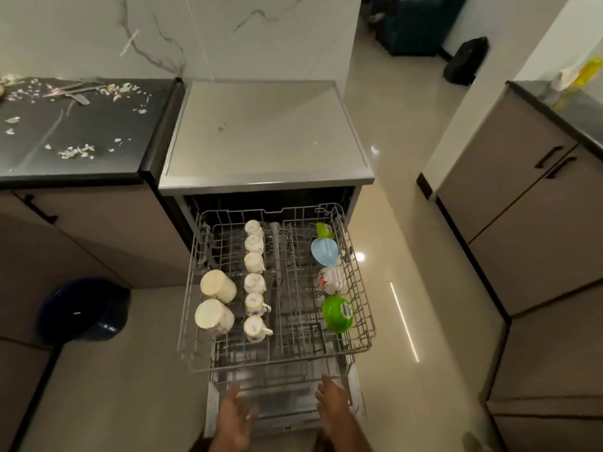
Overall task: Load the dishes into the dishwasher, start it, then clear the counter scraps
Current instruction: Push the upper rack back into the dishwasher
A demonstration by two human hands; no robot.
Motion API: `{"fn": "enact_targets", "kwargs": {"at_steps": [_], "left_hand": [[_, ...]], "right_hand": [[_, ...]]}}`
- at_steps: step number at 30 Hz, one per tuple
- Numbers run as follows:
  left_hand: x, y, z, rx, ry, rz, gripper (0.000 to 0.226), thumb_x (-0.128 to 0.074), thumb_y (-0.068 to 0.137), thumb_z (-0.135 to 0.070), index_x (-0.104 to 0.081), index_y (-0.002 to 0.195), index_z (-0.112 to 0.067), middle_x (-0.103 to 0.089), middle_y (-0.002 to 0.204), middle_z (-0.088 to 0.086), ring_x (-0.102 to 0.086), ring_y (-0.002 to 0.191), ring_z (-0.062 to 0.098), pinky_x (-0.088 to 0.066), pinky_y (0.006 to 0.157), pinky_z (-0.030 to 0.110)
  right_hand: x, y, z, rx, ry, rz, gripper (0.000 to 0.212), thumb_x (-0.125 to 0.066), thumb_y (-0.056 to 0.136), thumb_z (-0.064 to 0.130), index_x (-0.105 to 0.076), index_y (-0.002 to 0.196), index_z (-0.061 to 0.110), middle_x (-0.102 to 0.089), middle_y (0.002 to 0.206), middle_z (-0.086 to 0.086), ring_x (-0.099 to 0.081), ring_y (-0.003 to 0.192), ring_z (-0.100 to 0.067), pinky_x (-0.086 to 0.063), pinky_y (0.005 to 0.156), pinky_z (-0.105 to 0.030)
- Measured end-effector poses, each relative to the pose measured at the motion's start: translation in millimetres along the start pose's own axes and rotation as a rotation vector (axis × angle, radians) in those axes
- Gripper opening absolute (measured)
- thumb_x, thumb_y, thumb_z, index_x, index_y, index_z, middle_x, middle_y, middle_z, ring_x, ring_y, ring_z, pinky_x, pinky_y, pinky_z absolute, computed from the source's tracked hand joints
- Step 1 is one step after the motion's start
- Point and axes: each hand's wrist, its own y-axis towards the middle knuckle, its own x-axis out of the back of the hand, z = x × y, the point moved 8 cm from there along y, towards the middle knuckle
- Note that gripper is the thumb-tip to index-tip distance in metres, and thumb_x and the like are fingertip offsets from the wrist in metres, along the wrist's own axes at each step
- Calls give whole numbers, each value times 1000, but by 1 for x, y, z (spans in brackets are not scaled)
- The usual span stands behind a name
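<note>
**Left hand [238,415] and right hand [332,402] empty, fingers spread**

You reach toward the dishwasher [267,181], centre frame; its pulled-out rack [277,362] holds cups [254,282] and bowls [337,313]. Starting it looks undone, and scraps [76,151] litter the table [98,125], upper left.

Left hand [238,415] motion-blurred, fingers indistinct; both forearms cut by btm edge. Lower rack [280,391] mostly hidden under upper rack [277,361]. Worktop [98,125] scraps [76,152] run off left edge; utensils [70,91] too blurred to ID.
</note>
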Motion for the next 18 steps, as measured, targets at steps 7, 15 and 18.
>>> {"fn": "enact_targets", "kwargs": {"at_steps": [7,15,18], "left_hand": [[-20,3,-3,-69,-309,10,63,-44,102,-45,-27,155,-15,-50,133,12,-54,104,29,-38,104,46],[-45,13,-29,-70,-494,138,91,-37,95,-66,-2,158,-9,-7,165,14,-10,151,32,-16,121,51],[-46,14,-35,-50,-508,171,94,-36,94,-68,-1,157,-7,-6,164,17,-11,151,34,-16,122,50]], "right_hand": [[-12,-1,12,18,66,36,60,-30,107,41,-23,154,4,-29,159,-17,-28,147,-32,-20,121,-43],[-33,3,40,-46,383,134,67,-36,104,48,-20,157,10,-23,162,-14,-26,148,-28,-19,122,-42],[-38,4,46,-70,412,95,61,-39,105,43,-26,155,12,-26,161,-14,-31,146,-30,-22,121,-42]]}}
